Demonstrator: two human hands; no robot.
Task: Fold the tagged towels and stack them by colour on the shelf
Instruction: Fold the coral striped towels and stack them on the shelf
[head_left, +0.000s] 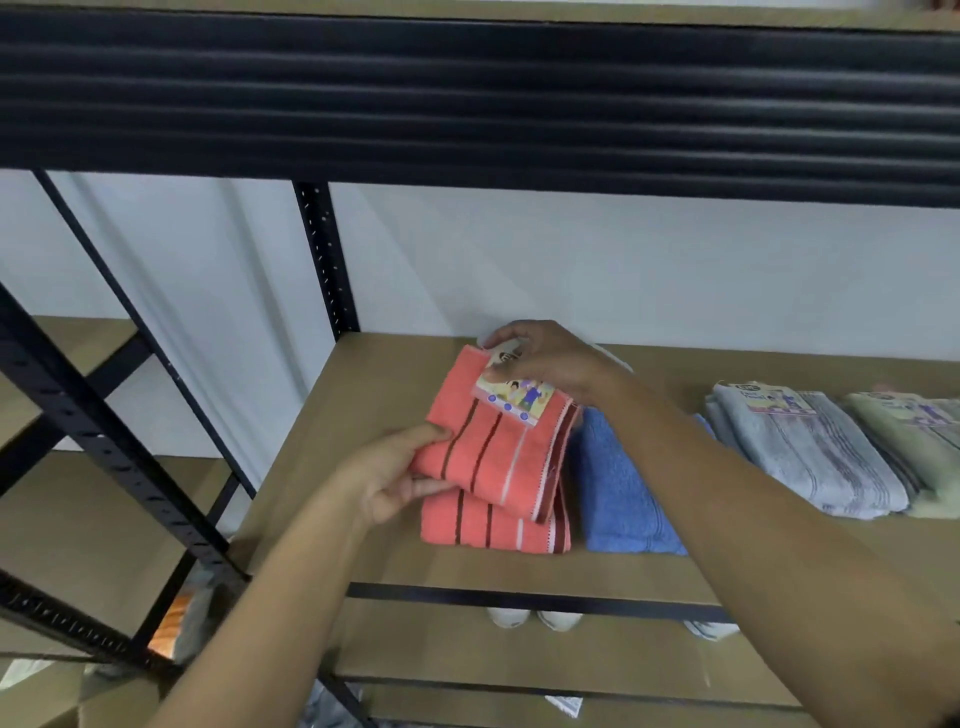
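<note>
folded coral towel (498, 457) with dark and white stripes, held at a tilt over a second coral towel (493, 530) of the same pattern, flat on the tan shelf board (374, 395). not yet laid square: far end higher, near end touching or almost touching the lower one, hard to tell which. gripped at the near left edge by the left grip (400, 475), a bare hand, thumb on top and fingers curled beneath. pinched at the far end by the right grip (545, 364), fingers closed on the printed paper tag (514, 402) and the cloth under it.

just beside the coral pair to the right, a folded blue towel (618, 493), partly hidden behind the right forearm. further right, a grey striped towel (810, 457) with its own tag, then a pale green towel (914, 441) at the frame edge. behind all, white wall; above, a dark ribbed beam (467, 104); at left, a black perforated upright (324, 260).

likely troubles from here, as a judgement:
- landing skewed on the lower towel, through the tilt and sideways offset at release
- loosening of the fold, through a pull on the tag rather than the cloth
- creasing or tearing of the paper tag under the pinch
- nudging the blue towel out of line, through closeness on the right
- overhang at the shelf front, with the lower towel already near the lip
</note>
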